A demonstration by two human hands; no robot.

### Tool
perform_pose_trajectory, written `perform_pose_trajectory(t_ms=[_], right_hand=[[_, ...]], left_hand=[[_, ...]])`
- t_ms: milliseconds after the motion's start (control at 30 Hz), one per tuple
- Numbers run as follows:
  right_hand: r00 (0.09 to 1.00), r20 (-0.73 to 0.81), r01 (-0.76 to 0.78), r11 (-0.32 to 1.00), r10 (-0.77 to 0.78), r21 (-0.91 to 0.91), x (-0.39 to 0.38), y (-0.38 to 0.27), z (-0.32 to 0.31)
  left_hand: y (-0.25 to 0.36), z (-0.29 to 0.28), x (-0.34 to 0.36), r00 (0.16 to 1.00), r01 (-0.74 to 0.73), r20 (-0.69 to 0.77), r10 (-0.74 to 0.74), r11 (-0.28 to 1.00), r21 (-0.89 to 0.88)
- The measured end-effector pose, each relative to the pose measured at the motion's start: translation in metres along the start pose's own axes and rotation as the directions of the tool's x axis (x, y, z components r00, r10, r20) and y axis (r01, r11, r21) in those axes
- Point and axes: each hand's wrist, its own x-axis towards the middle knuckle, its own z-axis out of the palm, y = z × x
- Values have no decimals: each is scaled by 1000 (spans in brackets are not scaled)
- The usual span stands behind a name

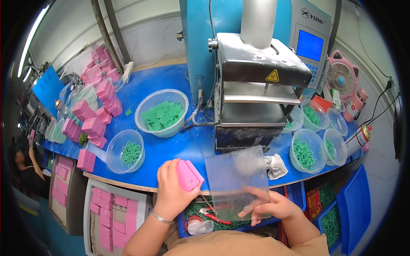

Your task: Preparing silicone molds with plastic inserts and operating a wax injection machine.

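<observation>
My left hand [171, 192] grips a pink block [189, 175] at the bench's front edge. My right hand [273, 205] holds a clear, scuffed plastic sheet [230, 170], with some fingers showing through it. Behind the sheet stands a press [260, 64] with two metal platens, and a crumpled white cloth [276, 168] lies by its base. Below my hands is a blue tray [183, 222] containing green pieces, red-handled pliers [222, 221] and a clear bag [200, 228].
Bowls of green pieces [162, 94] [109, 153] [318, 164] flank the press, with pink stacks [92, 126] at left. Boxes of pink blocks [87, 213] sit below the bench, and blue bins [354, 205] at right. A fan [341, 72] and spray can [358, 141] stand right. A co-worker [23, 166] is far left.
</observation>
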Motion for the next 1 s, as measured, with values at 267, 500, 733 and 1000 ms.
perform_pose_trajectory(t_ms=[267,500,733,1000], right_hand=[[993,112,-38,998,43,-43,20,22,11],[987,155,58,982,-30,-177,24,40,11],[989,147,22,1000,-23,9,12,15,20],[951,51,238,827,-305,509,-41,-47,36]], left_hand=[[41,-19,0,901,-433,-117,418,883,-179],[40,-12,-5,835,-538,-250,490,823,-182],[51,-29,17,886,-463,-20,463,885,-37],[15,-7,9,993,-86,89,79,993,80]])
